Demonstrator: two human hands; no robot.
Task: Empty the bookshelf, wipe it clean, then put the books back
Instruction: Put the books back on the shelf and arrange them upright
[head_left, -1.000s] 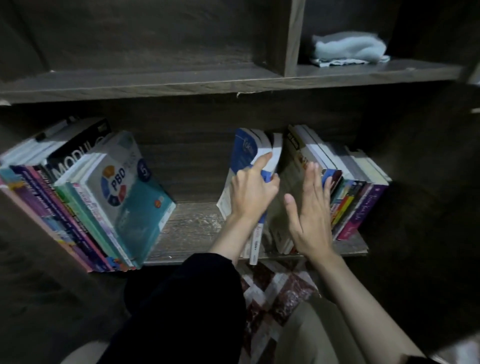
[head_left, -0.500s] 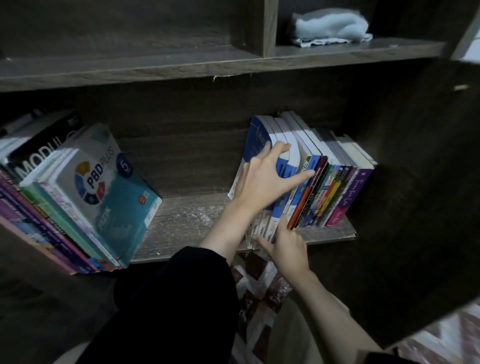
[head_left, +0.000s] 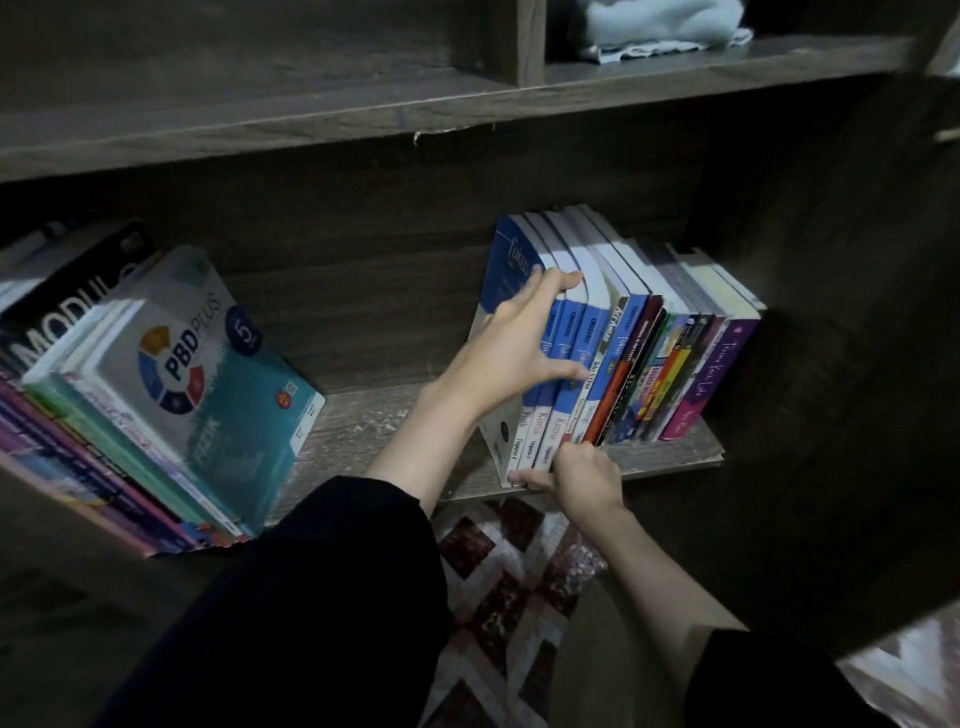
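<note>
A row of books stands upright at the right end of the dark wooden shelf (head_left: 363, 426). Its left part is several blue-spined books (head_left: 558, 431), followed by colourful thin spines and a purple book (head_left: 717, 374). My left hand (head_left: 519, 348) lies spread against the blue spines, fingertips at their top edge and thumb across the spines. My right hand (head_left: 576, 473) presses against the bottom edges of the same blue books at the shelf's front lip. A second group of books (head_left: 208, 389), with a teal PBD Plus cover in front, leans at the shelf's left end.
A pale folded cloth (head_left: 660, 26) lies in the upper right compartment, above the thick upper shelf board (head_left: 311, 114). The cabinet's dark side panel (head_left: 831, 312) closes in the row on the right. Patterned floor (head_left: 498, 597) shows below the shelf between my arms.
The loose blue books have been pushed upright against the right row. My left hand spread over their spines and my right hand dropped from the covers to their bottom edges.
</note>
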